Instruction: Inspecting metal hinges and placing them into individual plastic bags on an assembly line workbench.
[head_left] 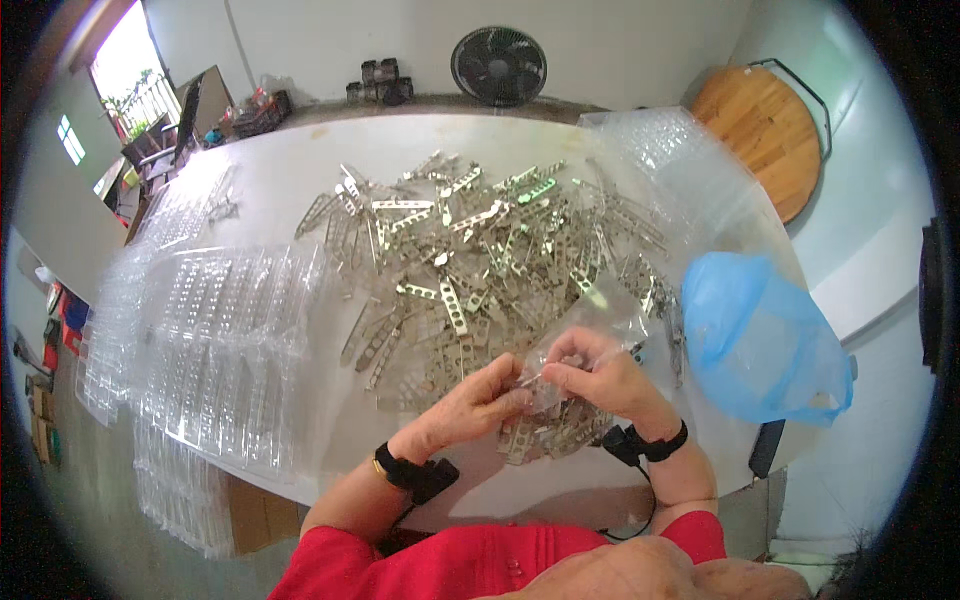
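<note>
Close to my body, both hands meet at a clear plastic bag [617, 310] at the near edge of the heap. My left hand [478, 402] is closed, its thumb and fingers pinching the bag's near side. With its fingers curled, my right hand [603, 377] pinches the same bag just beside the left. What may be inside the bag I cannot make out. A wide pile of flat silvery metal pieces with holes [453, 306] spreads beyond my hands, and more such pieces [545, 435] lie under my wrists. Each wrist wears a black band with a small box.
Stacked clear plastic trays [215, 340] cover the table's left side and overhang its edge. More clear trays [665, 150] lie at the far right. A blue plastic bag [760, 340] sits at right. Behind the white table [300, 140] stand a black fan [498, 66] and a round wooden board [757, 130].
</note>
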